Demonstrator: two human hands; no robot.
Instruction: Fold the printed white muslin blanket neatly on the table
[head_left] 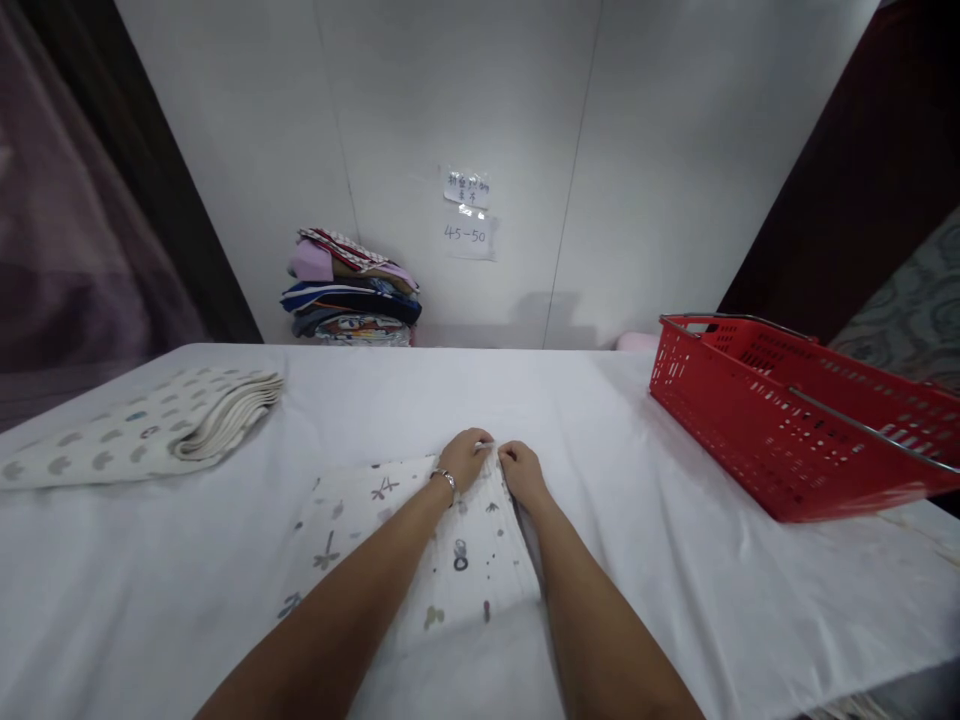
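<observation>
A white cloth (405,530) printed with small grey and brown figures lies folded flat on the white-covered table, in front of me. Both hands meet at its far right corner. My left hand (463,458), with a silver bracelet at the wrist, pinches the far edge of the cloth. Right beside it, my right hand (523,472) has its fingers closed on the same corner. A sliver of pale fabric shows between the fingertips. My forearms cover part of the cloth's near side.
A folded cream cloth with grey prints (135,425) lies at the left. On the right stands a red plastic basket (795,430) with metal handles. Behind the white table (600,590), a stack of folded textiles (356,290) rises against the wall, near two paper signs (469,235).
</observation>
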